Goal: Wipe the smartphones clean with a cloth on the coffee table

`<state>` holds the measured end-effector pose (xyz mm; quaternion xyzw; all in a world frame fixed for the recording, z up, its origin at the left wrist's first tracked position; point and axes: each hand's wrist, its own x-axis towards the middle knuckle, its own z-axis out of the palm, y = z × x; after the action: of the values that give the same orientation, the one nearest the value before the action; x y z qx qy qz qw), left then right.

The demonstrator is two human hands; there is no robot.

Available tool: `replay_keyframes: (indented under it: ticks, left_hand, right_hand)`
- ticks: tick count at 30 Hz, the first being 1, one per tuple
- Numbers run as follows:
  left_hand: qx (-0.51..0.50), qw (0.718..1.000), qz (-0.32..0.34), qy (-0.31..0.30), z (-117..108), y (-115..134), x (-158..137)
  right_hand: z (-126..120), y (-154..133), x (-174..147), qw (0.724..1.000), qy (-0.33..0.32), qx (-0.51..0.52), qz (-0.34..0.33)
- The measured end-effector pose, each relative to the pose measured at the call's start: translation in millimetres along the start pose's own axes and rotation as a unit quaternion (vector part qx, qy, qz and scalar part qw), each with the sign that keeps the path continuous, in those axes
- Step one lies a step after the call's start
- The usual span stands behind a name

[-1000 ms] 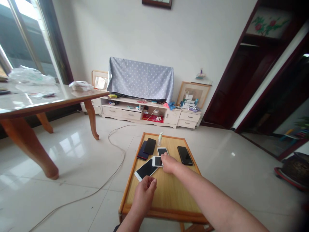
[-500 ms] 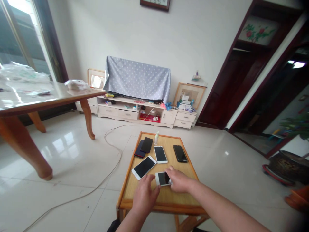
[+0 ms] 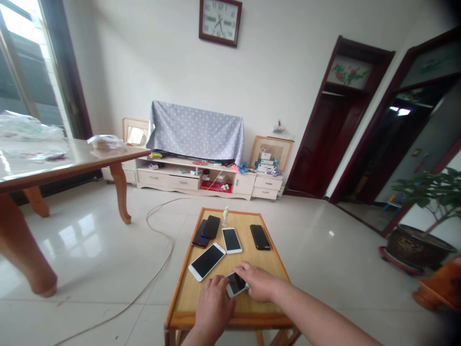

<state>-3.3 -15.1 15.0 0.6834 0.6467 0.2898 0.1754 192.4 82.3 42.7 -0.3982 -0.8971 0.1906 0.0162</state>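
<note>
A small white smartphone (image 3: 236, 284) with a dark screen is between my two hands, low over the near half of a small wooden table (image 3: 259, 303). My right hand (image 3: 255, 281) grips its right end, thumb and fingers closed on the edge. At the other end, my left hand (image 3: 215, 302) has its fingers and thumb around the left edge. Just beyond my left hand lies a larger white smartphone (image 3: 207, 262), set at a slant. Another white smartphone (image 3: 232, 240) rests behind it. The undersides of my fingers are hidden.
Two dark phones (image 3: 212, 227) overlap at the far left of the small table, near a clear pump bottle (image 3: 225, 216). A black phone (image 3: 260, 237) lies at the right. A cable (image 3: 158, 274) crosses the floor; a larger table (image 3: 118, 156) stands left, a potted plant (image 3: 421, 245) right.
My left hand has closed in on the phone's left end. The phone has turned slightly in my hands. The view has tilted upward, bringing the whole wall clock into sight.
</note>
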Motion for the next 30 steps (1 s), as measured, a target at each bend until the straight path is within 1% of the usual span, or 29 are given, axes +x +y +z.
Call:
replay_keyframes:
  ticks: [3, 5, 6, 7, 8, 9, 10, 12, 13, 14, 15, 19, 22, 24, 26, 28, 30]
  left_hand:
    - [-0.015, 1.0, 0.0, 0.017, -2, 1, -3]
    - [-0.042, 0.999, 0.003, 0.033, -4, 5, -5]
    - [-0.065, 0.997, 0.009, 0.035, -5, 8, -7]
    - [-0.094, 0.995, 0.019, 0.029, -6, 12, -9]
    - [-0.128, 0.991, 0.031, 0.015, -7, 16, -11]
    - [-0.161, 0.986, 0.045, -0.002, -8, 20, -13]
    - [-0.189, 0.98, 0.058, -0.019, -8, 24, -14]
    - [-0.221, 0.971, 0.079, -0.04, -6, 31, -18]
    - [-0.226, 0.97, 0.085, -0.042, -4, 33, -19]
    - [-0.227, 0.969, 0.088, -0.041, -2, 35, -20]
    - [-0.225, 0.969, 0.089, -0.04, 0, 37, -20]
    - [-0.197, 0.977, 0.076, -0.024, 4, 37, -21]
    - [-0.163, 0.984, 0.075, 0.005, 1, 35, -23]
    - [-0.141, 0.987, 0.073, 0.011, -2, 35, -25]
    - [-0.128, 0.989, 0.069, 0.002, -4, 37, -27]
    - [-0.137, 0.987, 0.077, -0.016, -3, 39, -30]
    - [-0.171, 0.98, 0.092, -0.031, 0, 40, -32]
  right_hand:
    - [-2, 1, -10, 0.999, 0.025, 0.043, -0.006]
    - [-1, -5, -18, 0.991, 0.086, 0.105, 0.016]
    - [1, -10, -21, 0.98, 0.123, 0.15, 0.034]
    - [4, -16, -25, 0.964, 0.155, 0.207, 0.06]
    - [8, -24, -28, 0.94, 0.181, 0.274, 0.091]
    - [14, -32, -31, 0.908, 0.197, 0.348, 0.126]
    - [20, -40, -34, 0.869, 0.199, 0.425, 0.156]
    - [31, -55, -39, 0.797, 0.217, 0.531, 0.188]
    - [36, -62, -42, 0.771, 0.231, 0.56, 0.195]
    - [41, -67, -45, 0.754, 0.249, 0.574, 0.198]
    - [44, -71, -48, 0.743, 0.263, 0.582, 0.201]
    - [51, -80, -57, 0.717, 0.288, 0.599, 0.211]
    - [57, -82, -57, 0.718, 0.301, 0.588, 0.22]
    - [62, -81, -56, 0.721, 0.322, 0.58, 0.2]
    - [67, -80, -56, 0.71, 0.34, 0.588, 0.184]
    - [69, -79, -59, 0.692, 0.344, 0.603, 0.197]
    - [67, -78, -62, 0.681, 0.341, 0.612, 0.212]
